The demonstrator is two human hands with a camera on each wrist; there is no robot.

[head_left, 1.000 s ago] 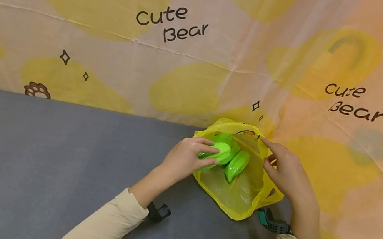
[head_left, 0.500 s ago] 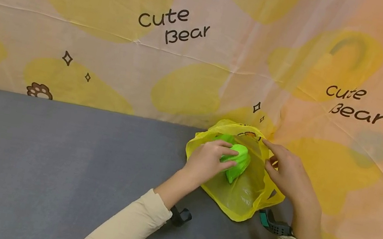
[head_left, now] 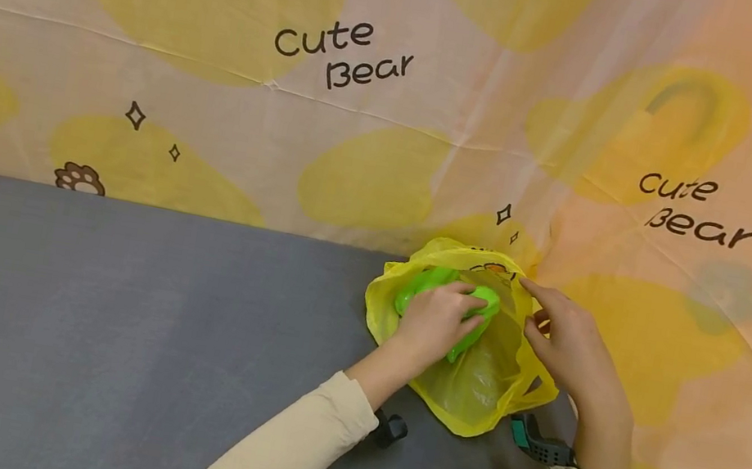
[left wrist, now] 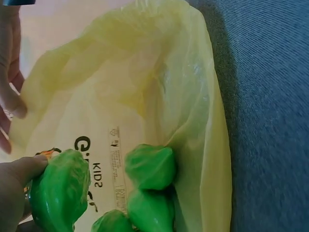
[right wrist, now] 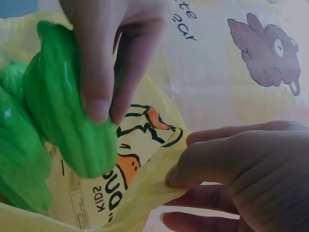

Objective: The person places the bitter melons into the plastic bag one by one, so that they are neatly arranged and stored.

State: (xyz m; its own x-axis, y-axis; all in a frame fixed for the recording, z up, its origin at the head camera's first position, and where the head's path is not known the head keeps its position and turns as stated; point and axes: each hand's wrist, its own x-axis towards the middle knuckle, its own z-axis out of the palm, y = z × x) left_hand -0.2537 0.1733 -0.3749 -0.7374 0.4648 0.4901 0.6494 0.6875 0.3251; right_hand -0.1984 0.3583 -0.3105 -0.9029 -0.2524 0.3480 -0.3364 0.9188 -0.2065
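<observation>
My left hand [head_left: 432, 323] reaches into the mouth of a yellow plastic bag [head_left: 468, 416]. Between thumb and fingers it pinches a glossy green ribbed fruit [right wrist: 67, 106], pointed at one end; its exact kind is unclear. Several similar green fruits [left wrist: 150, 166] lie inside the bag, below the held one, partly hidden by my left hand in the head view. My right hand [head_left: 572, 334] grips the bag's right rim with thumb and fingers, and the mouth stands wide. Black print and an orange duck-like picture show on the bag's wall in the right wrist view.
The bag rests on a grey-blue table [head_left: 107, 322] near its far right corner. A patterned cloth [head_left: 371, 176] hangs close behind and to the right. Black straps [head_left: 538, 443] sit on both wrists.
My left hand has moved right and further over the bag with the green fruit in its fingers. More of the fruits behind show at its left. My right hand stays on the rim.
</observation>
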